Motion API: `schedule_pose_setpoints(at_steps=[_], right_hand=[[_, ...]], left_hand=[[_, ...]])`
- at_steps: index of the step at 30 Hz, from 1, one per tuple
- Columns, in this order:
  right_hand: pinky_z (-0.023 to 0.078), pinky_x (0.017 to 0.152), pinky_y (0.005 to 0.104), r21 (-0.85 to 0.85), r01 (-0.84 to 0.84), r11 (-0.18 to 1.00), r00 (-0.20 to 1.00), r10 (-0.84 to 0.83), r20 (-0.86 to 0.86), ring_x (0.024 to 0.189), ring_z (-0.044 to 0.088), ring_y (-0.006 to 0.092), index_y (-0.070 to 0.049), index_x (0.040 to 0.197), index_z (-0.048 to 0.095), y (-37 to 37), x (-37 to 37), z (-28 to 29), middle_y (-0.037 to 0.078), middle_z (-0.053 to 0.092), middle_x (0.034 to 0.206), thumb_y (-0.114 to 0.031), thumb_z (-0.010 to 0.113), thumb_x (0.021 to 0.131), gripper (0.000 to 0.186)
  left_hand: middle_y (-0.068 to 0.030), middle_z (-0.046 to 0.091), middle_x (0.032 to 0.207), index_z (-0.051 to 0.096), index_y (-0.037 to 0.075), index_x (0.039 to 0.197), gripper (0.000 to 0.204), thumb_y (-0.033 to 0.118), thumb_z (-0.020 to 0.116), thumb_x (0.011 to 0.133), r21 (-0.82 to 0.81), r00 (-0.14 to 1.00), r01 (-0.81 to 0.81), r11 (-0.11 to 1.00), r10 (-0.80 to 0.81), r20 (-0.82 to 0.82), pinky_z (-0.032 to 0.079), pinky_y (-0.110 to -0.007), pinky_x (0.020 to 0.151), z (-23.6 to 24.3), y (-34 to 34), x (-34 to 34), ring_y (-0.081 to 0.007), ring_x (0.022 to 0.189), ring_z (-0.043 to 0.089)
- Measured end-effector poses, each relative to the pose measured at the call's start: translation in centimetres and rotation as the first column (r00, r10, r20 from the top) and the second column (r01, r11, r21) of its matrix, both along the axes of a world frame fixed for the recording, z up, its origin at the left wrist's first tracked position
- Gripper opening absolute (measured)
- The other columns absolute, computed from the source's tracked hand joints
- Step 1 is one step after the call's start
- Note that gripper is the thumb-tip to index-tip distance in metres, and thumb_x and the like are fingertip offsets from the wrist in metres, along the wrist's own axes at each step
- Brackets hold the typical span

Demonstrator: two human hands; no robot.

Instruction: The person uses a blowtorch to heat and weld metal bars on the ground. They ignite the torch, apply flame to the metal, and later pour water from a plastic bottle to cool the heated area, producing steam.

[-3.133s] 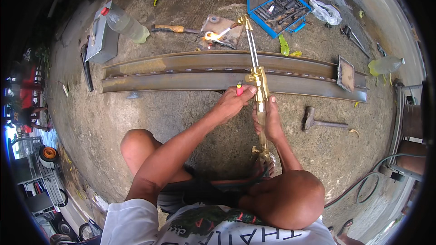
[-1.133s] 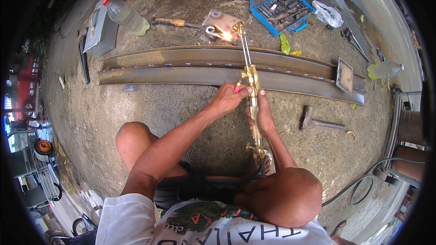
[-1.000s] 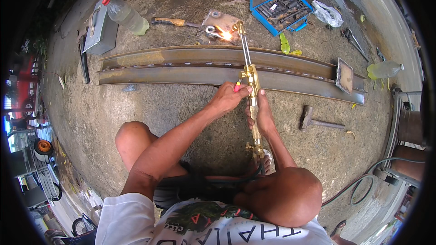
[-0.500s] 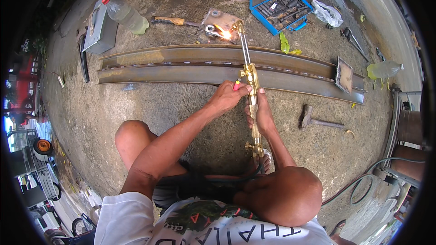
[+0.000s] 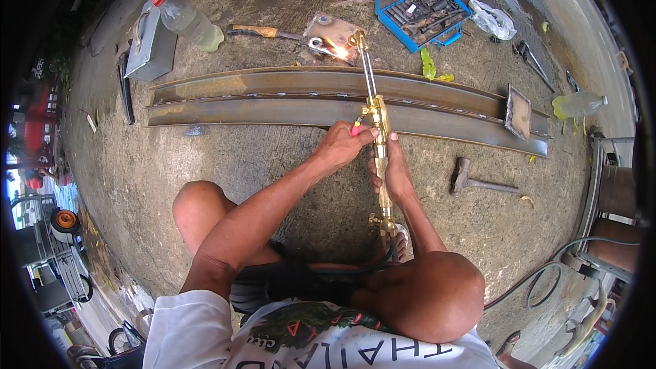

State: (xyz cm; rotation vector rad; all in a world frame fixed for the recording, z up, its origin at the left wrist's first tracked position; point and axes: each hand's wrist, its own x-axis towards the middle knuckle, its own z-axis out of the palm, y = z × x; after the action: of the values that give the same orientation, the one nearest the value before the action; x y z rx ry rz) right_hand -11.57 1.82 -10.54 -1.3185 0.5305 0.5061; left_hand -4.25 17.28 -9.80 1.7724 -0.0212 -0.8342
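A brass cutting torch [image 5: 381,164] points away from me, its head over a rusty steel plate [image 5: 326,26]. My right hand [image 5: 394,172] is wrapped round the torch handle from the right. In my closed left hand [image 5: 344,145] is a small pink lighter [image 5: 356,127], partly hidden by the fingers; the thumb of that hand touches the torch body by its valve knob. A bright orange flame [image 5: 336,48] burns to the left of the torch head, beside a metal ring [image 5: 318,44] at the plate's near edge.
Welded steel beams [image 5: 273,111] lie across in front of me, with a square plate [image 5: 517,113] at their right end. Around them are a hammer [image 5: 471,179], a blue socket case [image 5: 420,17], a bottle [image 5: 188,22], a grey metal box [image 5: 152,48] and hoses [image 5: 540,280].
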Motion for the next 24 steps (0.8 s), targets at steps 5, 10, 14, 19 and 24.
schedule_pose_setpoints(at_steps=[5, 10, 14, 19, 24], right_hand=[[0.038, 0.038, 0.0296, -0.006, 0.012, 1.0, 1.0, -0.012, 0.017, 0.042, 0.042, 0.0123, -0.004, 0.098, 0.05, -0.02, 0.01, -0.18, 0.003, 0.047, 0.064, -0.073, 0.02, 0.099, 0.075], [0.039, 0.038, 0.0294, -0.006, 0.012, 1.0, 1.0, -0.012, 0.028, 0.042, 0.043, 0.0119, -0.003, 0.097, 0.051, 0.0, 0.02, -0.3, 0.003, 0.047, 0.064, -0.074, 0.021, 0.099, 0.077], [0.039, 0.038, 0.0293, -0.005, 0.019, 1.0, 1.0, -0.019, 0.012, 0.042, 0.043, 0.0118, -0.003, 0.097, 0.051, -0.02, 0.03, -0.26, 0.003, 0.047, 0.064, -0.074, 0.021, 0.099, 0.077], [0.039, 0.038, 0.0296, -0.01, 0.014, 1.0, 1.0, -0.014, 0.024, 0.042, 0.043, 0.0118, -0.003, 0.096, 0.05, -0.01, 0.0, -0.27, 0.003, 0.047, 0.064, -0.075, 0.021, 0.098, 0.077], [0.038, 0.038, 0.0295, -0.01, 0.015, 1.0, 1.0, -0.015, 0.021, 0.042, 0.042, 0.0117, -0.003, 0.096, 0.05, 0.0, 0.0, -0.28, 0.003, 0.046, 0.065, -0.075, 0.022, 0.098, 0.077]], left_hand=[[-0.019, 0.071, 0.121, 0.068, -0.001, 0.127, 0.046, 0.035, 0.066, 0.098, -0.008, 1.0, -0.005, 1.0, 0.005, -0.004, 0.046, -0.037, 0.102, 0.18, -0.07, -0.03, -0.0215, 0.115, 0.063], [-0.0187, 0.071, 0.121, 0.068, -0.001, 0.127, 0.046, 0.035, 0.066, 0.098, -0.003, 1.0, -0.013, 1.0, 0.013, -0.017, 0.046, -0.037, 0.101, 0.42, -0.03, -0.04, -0.0208, 0.115, 0.062], [-0.0195, 0.071, 0.121, 0.068, -0.001, 0.127, 0.045, 0.035, 0.067, 0.098, -0.019, 1.0, -0.015, 1.0, 0.015, -0.019, 0.045, -0.036, 0.102, 0.0, -0.08, -0.02, -0.0211, 0.117, 0.062], [-0.0198, 0.07, 0.121, 0.069, -0.001, 0.126, 0.045, 0.034, 0.067, 0.098, -0.027, 0.999, -0.026, 0.999, 0.025, -0.026, 0.045, -0.036, 0.103, 0.04, -0.09, -0.03, -0.0216, 0.118, 0.062], [-0.0202, 0.07, 0.122, 0.069, -0.001, 0.126, 0.045, 0.034, 0.067, 0.098, -0.023, 0.999, -0.025, 0.999, 0.024, -0.023, 0.044, -0.037, 0.104, 0.09, -0.06, -0.02, -0.0225, 0.118, 0.062]])
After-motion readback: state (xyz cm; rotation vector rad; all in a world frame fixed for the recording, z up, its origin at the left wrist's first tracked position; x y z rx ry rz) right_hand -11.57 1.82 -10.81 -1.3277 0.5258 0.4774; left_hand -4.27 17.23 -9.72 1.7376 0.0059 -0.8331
